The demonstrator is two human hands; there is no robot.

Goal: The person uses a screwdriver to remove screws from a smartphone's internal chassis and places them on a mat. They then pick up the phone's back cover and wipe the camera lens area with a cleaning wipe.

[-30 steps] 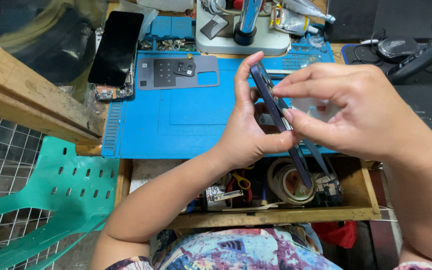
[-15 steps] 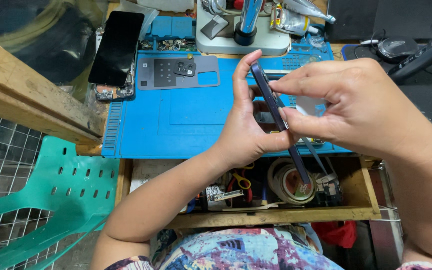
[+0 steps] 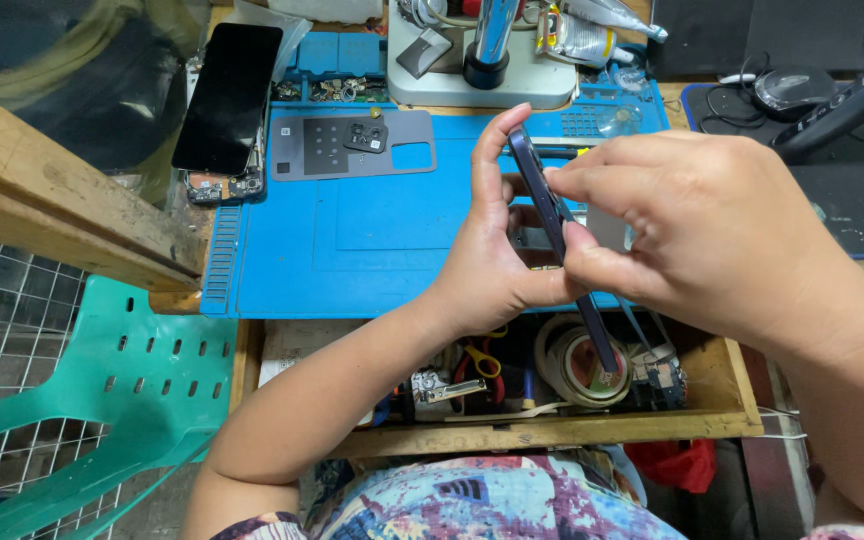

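Observation:
A dark purple smartphone (image 3: pixel 555 222) is held edge-on above the blue work mat (image 3: pixel 352 250). My left hand (image 3: pixel 492 245) grips it from the left, thumb up along its top end and fingers behind it. My right hand (image 3: pixel 697 230) pinches the phone's edge from the right between thumb and fingers. The phone's lower end reaches down over the open drawer (image 3: pixel 552 430). The phone's screen side is hidden by my hands.
A grey phone back cover (image 3: pixel 352 146) lies on the mat. A black phone (image 3: pixel 227 100) rests at the mat's left corner. A microscope base (image 3: pixel 482 60) stands behind. Tape rolls (image 3: pixel 577 365), scissors and tools fill the drawer. A green plastic chair (image 3: pixel 102 400) is at left.
Nothing large has shifted; both hands keep the same grip on the phone, with only slight finger adjustment.

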